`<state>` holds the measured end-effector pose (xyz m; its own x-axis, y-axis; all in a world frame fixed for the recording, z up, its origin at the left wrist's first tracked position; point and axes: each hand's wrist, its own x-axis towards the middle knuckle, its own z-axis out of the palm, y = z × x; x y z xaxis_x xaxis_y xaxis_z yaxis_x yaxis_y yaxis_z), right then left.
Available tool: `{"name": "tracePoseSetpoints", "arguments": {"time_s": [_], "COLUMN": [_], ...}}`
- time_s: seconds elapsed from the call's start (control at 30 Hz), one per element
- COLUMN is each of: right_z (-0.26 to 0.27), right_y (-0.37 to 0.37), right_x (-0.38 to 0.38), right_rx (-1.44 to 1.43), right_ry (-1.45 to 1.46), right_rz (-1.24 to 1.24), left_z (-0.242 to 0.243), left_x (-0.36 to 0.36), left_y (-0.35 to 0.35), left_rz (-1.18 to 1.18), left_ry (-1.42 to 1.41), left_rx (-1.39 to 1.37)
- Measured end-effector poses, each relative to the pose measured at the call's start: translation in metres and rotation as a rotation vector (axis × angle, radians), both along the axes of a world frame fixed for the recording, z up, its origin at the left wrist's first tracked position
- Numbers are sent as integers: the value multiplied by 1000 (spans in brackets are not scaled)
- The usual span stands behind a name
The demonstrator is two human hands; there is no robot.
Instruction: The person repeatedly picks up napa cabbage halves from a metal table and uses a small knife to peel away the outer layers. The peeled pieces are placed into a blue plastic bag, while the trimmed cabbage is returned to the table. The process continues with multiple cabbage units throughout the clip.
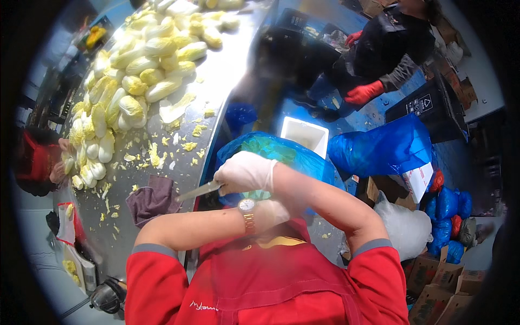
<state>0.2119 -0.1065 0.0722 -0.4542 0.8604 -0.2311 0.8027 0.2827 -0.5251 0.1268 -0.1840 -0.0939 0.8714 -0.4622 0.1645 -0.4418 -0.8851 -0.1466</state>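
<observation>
My right hand, in a white glove, grips a knife whose blade points left over the edge of the metal table. Below it, my left hand is drawn in against my apron, also gloved, with a gold watch at the wrist. The fingers of that hand are hidden by my right forearm. Under and beyond my right hand bulges a blue plastic bag with green leaves inside. A purple cloth lies crumpled on the table near the knife tip.
Napa cabbages are heaped on the metal table, with leaf scraps around them. Another person's hands are at its far left. Beyond stand a white foam box, a blue bag, and a person in red gloves.
</observation>
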Motion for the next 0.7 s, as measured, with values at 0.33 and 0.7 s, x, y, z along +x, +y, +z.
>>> {"name": "tracePoseSetpoints", "arguments": {"time_s": [0.33, 0.7], "right_z": [6, 18], "right_y": [-10, -16], "right_x": [-19, -20], "right_rx": [109, 214], "right_ry": [184, 175], "right_rz": [-22, 28], "left_z": [19, 26], "left_x": [-10, -21], "left_y": [15, 21], "left_rz": [106, 196], "left_ry": [13, 45], "left_rx": [-54, -87]}}
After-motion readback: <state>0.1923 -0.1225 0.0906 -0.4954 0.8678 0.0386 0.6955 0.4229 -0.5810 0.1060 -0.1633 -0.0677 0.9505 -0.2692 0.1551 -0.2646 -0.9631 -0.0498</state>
